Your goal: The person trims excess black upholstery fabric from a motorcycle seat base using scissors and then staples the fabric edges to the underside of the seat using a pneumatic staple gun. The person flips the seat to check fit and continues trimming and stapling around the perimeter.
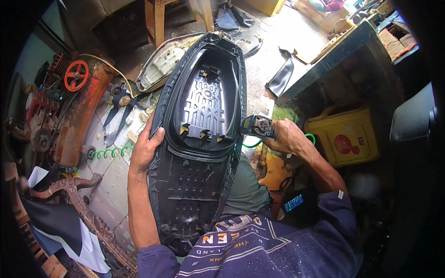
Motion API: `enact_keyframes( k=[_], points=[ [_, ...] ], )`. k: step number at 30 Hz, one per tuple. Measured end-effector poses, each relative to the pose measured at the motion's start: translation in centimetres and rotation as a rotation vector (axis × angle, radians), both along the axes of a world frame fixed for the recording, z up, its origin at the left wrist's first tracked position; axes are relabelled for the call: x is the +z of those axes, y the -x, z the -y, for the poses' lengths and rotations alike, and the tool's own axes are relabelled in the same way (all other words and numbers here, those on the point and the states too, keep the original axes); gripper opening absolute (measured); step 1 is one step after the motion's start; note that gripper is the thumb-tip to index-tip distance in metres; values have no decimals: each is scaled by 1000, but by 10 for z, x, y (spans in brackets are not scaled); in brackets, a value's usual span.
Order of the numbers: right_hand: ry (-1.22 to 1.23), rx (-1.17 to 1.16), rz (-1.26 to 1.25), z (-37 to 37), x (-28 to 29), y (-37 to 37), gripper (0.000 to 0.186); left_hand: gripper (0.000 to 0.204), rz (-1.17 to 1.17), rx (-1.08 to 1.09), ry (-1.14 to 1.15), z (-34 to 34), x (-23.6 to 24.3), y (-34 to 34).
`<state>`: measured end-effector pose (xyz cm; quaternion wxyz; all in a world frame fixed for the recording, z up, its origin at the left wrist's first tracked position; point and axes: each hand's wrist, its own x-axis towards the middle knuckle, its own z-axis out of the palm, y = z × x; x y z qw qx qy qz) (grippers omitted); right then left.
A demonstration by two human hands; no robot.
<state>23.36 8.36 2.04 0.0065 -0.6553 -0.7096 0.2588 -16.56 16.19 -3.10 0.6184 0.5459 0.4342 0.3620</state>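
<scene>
A long black motorcycle seat (190,194) lies underside up across my lap, with a deep moulded recess at its upper part and folded cover along the rim. My left hand (147,146) grips the seat's left edge, thumb on top and fingers round the side. My right hand (283,136) is wrapped around a blue and silver staple gun (257,125), its nose at the seat's right edge beside the recess. A green coiled air hose (111,152) runs behind the seat and shows again by my right hand.
At the left are an orange-red compressor tank (83,116) and carved wood (74,199). A pale seat pan (162,65) and wooden stool (153,21) stand ahead. At right are a dark-edged bench (338,51), yellow container (340,134) and floor-level black scraps (282,76).
</scene>
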Motion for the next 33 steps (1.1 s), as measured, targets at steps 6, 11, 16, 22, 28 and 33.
enact_keyframes(
  k=[6, 11, 16, 22, 28, 33],
  points=[
    [-6, -48, -29, 6, -12, -4, 27, 74, -12, 11, 11, 1, 0, -3],
    [-13, -69, -106, 6, -26, -9, 31, 75, -92, 9, -23, -2, -8, -3],
    [-194, -273, -487, 36, -34, -31, 39, 72, -27, 34, 18, -1, -24, 6],
    [-298, -951, -939, 90, -51, -52, 12, 62, -127, 78, -35, 0, -44, 21],
    [-464, -1283, -1094, 140, -86, -53, 7, 58, -213, 159, 47, 10, -51, 32],
    [-325, -1418, -1312, 166, -108, -55, 15, 47, -733, 297, -253, 31, -15, 19]
  ],
)
